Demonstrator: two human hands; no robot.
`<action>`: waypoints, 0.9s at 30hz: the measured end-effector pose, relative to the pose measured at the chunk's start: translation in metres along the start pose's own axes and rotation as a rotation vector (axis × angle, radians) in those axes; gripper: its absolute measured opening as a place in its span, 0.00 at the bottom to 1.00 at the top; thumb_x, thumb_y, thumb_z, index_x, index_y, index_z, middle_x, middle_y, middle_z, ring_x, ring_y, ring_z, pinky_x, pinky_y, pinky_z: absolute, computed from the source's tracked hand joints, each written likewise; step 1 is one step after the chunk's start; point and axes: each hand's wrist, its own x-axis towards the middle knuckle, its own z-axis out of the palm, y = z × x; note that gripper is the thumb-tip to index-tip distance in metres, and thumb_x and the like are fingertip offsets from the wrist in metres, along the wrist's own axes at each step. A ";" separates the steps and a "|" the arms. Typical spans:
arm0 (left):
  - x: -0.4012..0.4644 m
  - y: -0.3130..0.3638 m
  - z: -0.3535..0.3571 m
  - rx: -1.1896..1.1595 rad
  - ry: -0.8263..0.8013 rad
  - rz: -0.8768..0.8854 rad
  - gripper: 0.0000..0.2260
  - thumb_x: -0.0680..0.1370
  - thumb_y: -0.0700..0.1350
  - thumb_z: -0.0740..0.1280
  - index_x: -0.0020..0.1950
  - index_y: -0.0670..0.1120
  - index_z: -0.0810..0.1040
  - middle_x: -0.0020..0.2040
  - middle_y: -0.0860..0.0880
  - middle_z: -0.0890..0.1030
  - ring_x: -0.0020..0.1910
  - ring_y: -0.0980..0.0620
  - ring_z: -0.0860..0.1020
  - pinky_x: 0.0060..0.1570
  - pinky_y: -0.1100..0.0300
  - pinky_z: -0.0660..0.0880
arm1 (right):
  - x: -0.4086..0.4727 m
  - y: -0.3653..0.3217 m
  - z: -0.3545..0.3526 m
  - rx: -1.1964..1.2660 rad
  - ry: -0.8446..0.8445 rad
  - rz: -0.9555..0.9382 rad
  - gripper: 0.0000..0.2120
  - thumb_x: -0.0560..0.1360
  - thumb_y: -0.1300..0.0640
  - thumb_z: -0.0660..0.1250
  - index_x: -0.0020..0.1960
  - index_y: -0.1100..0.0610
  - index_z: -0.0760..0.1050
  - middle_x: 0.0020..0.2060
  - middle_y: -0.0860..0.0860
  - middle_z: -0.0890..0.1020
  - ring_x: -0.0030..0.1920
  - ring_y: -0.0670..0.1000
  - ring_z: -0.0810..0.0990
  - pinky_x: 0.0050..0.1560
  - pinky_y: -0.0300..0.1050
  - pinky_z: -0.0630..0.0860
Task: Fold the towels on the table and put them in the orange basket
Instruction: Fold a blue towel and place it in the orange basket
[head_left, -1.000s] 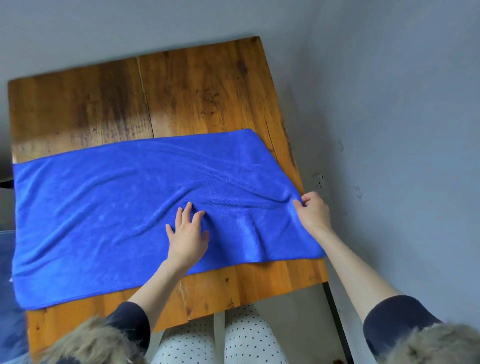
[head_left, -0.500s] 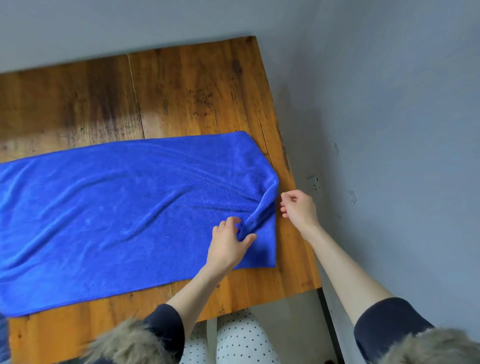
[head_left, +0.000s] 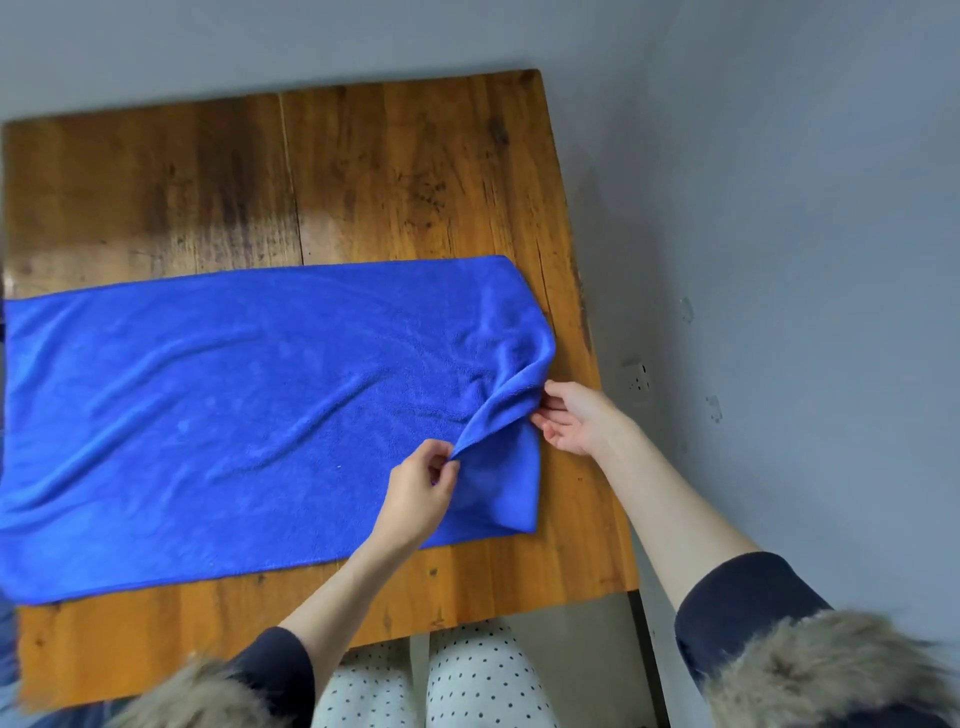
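A bright blue fleecy rectangular towel (head_left: 234, 415) lies spread on the worn wooden table (head_left: 363, 182); the left hand (head_left: 418, 499) pinches a raised fold near its right end, the right hand (head_left: 576, 418) pinches the right edge

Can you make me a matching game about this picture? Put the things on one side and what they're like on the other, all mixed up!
Things:
1. towel
2. table
3. left hand
4. right hand

What they're like:
A. brown wood
B. pinching a raised fold of cloth
C. blue, spread out flat on its left part
D. fingers at the bunched right edge of the cloth

Pairs: 1-C, 2-A, 3-B, 4-D
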 end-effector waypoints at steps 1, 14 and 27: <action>-0.002 -0.001 -0.008 -0.023 0.035 0.018 0.05 0.78 0.40 0.63 0.44 0.47 0.75 0.37 0.53 0.77 0.37 0.55 0.74 0.38 0.67 0.69 | -0.001 0.001 0.002 0.064 -0.022 0.024 0.09 0.79 0.57 0.61 0.55 0.61 0.72 0.42 0.55 0.78 0.39 0.51 0.77 0.32 0.37 0.68; -0.015 -0.014 -0.088 -0.046 0.269 0.044 0.07 0.77 0.42 0.66 0.40 0.52 0.77 0.38 0.55 0.79 0.37 0.64 0.76 0.36 0.75 0.68 | -0.010 -0.004 0.048 0.629 -0.145 0.096 0.07 0.78 0.63 0.60 0.41 0.60 0.71 0.38 0.50 0.74 0.33 0.47 0.67 0.32 0.37 0.61; -0.014 -0.007 -0.104 -0.002 0.124 -0.096 0.12 0.75 0.50 0.68 0.33 0.48 0.75 0.26 0.57 0.73 0.26 0.60 0.68 0.24 0.71 0.63 | -0.029 -0.068 0.022 0.109 0.347 -0.394 0.09 0.77 0.57 0.65 0.56 0.57 0.74 0.47 0.54 0.79 0.43 0.52 0.78 0.31 0.40 0.69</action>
